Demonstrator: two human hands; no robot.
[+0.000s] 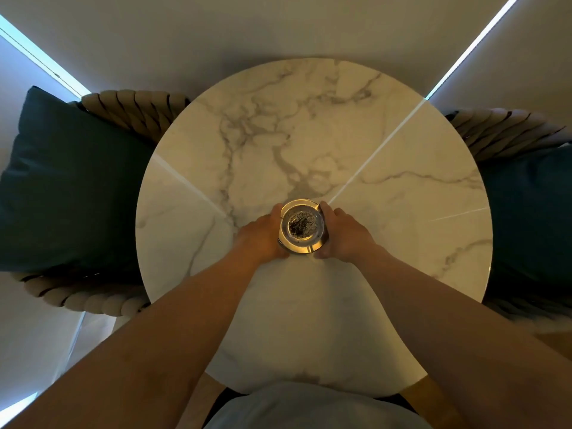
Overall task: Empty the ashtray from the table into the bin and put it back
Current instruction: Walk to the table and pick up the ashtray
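Note:
A round glass ashtray (301, 226) with dark ash in its bowl sits near the middle of a round white marble table (387, 156). My left hand (261, 235) wraps the ashtray's left side, fingers curled around the rim. On the opposite side my right hand (342, 232) grips its right edge. Both forearms reach in from the bottom of the view. Whether the ashtray rests on the table or is lifted slightly I cannot tell. No bin is in view.
A woven chair with a dark teal cushion (68, 184) stands left of the table. A second woven chair (507, 131) with a dark cushion stands at the right. Bright light strips cross the floor at both upper corners.

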